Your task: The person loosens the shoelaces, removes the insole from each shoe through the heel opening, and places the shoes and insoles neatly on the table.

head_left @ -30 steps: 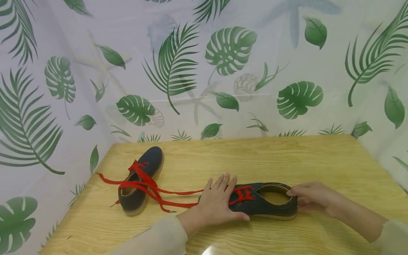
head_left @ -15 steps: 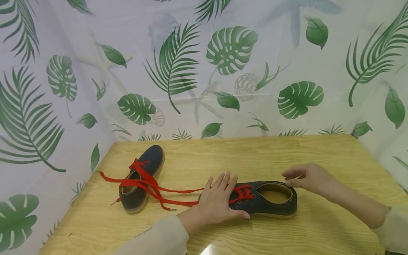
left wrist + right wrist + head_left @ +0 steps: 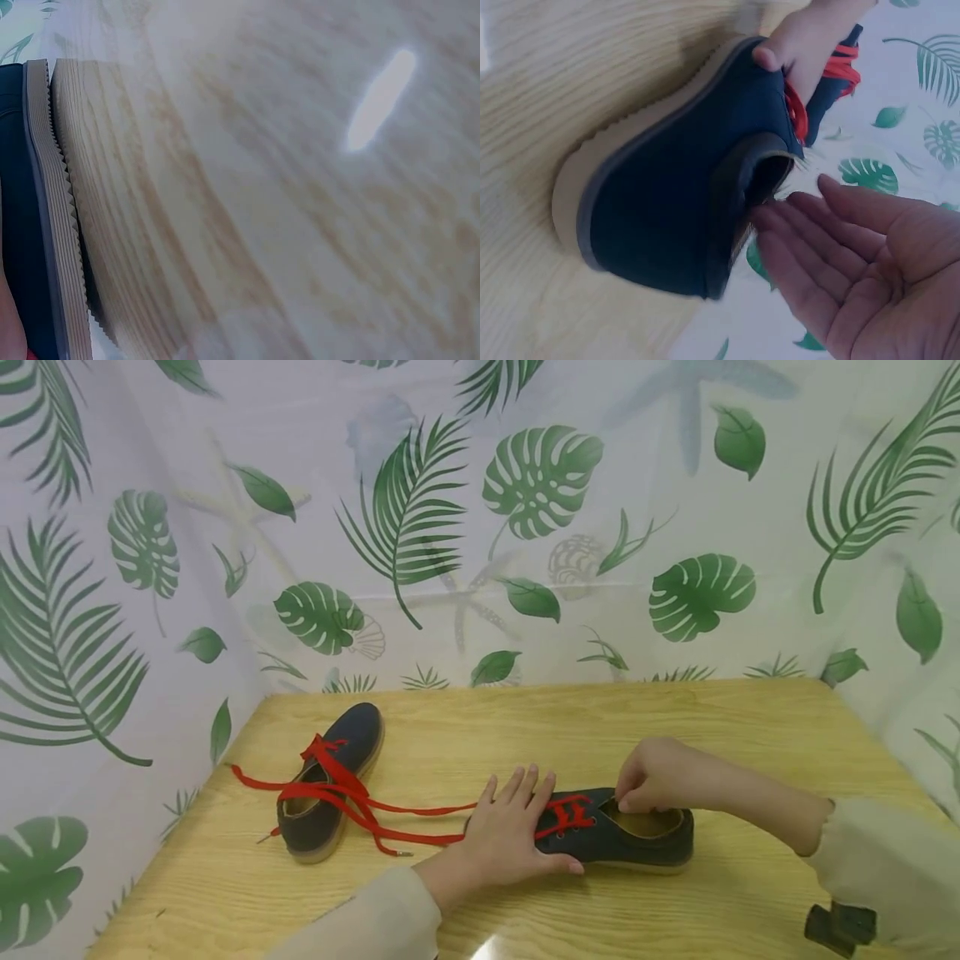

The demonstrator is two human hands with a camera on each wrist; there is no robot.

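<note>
A dark blue shoe (image 3: 637, 853) with red laces (image 3: 573, 814) lies sole down on the table, its toe to the left. My left hand (image 3: 508, 837) rests spread over the toe part, which it partly hides. At the shoe's opening is my right hand (image 3: 663, 777), fingers bent slightly downward. In the right wrist view that same hand (image 3: 862, 262) has loosely curved fingers by the collar of the shoe (image 3: 660, 195) and holds nothing. The left wrist view catches only the shoe's side and its ridged pale sole (image 3: 64, 225).
A second dark blue shoe (image 3: 358, 733) sits at the left of the wooden table (image 3: 562, 735). Long red laces (image 3: 420, 838) trail across it and run toward my left hand. Leaf-patterned cloth (image 3: 420, 652) walls the back and sides.
My right hand has left the heel, lifted, and moved left to the shoe's opening. My left hand stays on the toe part, and both shoes remain in place.
</note>
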